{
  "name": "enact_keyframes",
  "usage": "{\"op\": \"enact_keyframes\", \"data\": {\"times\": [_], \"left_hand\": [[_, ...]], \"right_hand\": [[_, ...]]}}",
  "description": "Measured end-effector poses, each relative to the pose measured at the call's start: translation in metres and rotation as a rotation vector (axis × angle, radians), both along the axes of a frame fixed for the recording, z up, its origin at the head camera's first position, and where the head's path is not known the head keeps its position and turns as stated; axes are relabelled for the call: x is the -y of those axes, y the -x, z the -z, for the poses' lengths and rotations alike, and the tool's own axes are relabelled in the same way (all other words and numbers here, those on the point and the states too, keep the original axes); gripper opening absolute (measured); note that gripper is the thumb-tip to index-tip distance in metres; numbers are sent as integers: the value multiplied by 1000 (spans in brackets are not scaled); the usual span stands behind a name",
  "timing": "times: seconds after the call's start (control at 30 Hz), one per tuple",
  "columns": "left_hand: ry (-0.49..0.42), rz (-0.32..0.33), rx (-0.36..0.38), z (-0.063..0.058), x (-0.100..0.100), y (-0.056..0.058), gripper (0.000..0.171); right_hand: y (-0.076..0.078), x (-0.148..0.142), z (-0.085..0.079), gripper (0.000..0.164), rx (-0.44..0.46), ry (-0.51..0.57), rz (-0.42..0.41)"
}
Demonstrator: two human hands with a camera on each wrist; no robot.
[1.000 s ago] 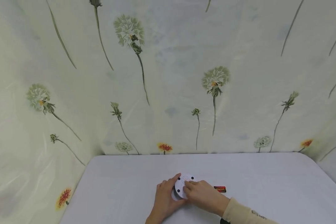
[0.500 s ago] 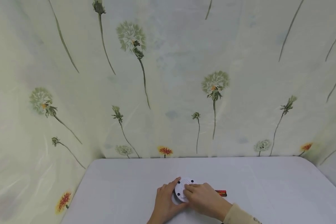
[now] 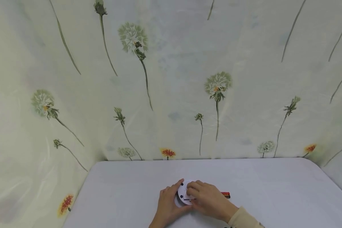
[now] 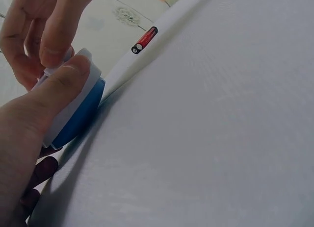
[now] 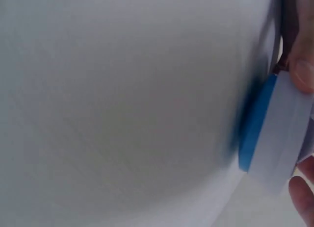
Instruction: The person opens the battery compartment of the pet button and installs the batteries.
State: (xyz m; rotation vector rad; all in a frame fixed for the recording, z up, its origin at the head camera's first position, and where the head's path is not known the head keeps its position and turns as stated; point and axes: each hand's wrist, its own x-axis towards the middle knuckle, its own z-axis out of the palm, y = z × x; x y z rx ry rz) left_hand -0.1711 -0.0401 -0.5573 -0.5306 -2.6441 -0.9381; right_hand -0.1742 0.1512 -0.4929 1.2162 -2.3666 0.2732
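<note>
A round white device (image 3: 181,189) has small holes and black feet on its upturned face; its blue underside (image 4: 81,118) shows in the left wrist view. My left hand (image 3: 168,202) grips it round the rim, thumb on the near side. My right hand (image 3: 209,199) is over the face with fingers curled, pinching a small white cover (image 5: 308,141) that stands tilted up from the device in the right wrist view. A gap in the face shows beside the right fingertips. The fingers hide most of the cover.
Red and black batteries (image 3: 225,194) lie on the white table (image 3: 125,190), just right of my right hand and partly hidden by it. A flower-printed curtain (image 3: 171,95) hangs behind the table's far edge.
The right fingers have gone from pressing on the device's face to curling round the cover, whose edge has lifted. The left hand keeps its grip. The head view has shifted slightly.
</note>
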Motion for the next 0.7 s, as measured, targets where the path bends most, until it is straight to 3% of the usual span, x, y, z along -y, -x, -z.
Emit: {"op": "enact_keyframes", "data": {"times": [0.3, 0.7], "left_hand": [[15, -10, -36, 2, -2, -1, 90], [11, -22, -25, 0, -2, -2, 89]], "right_hand": [[0, 1, 7, 16, -45, 20, -10], [-2, 1, 3, 17, -4, 37, 33]]}}
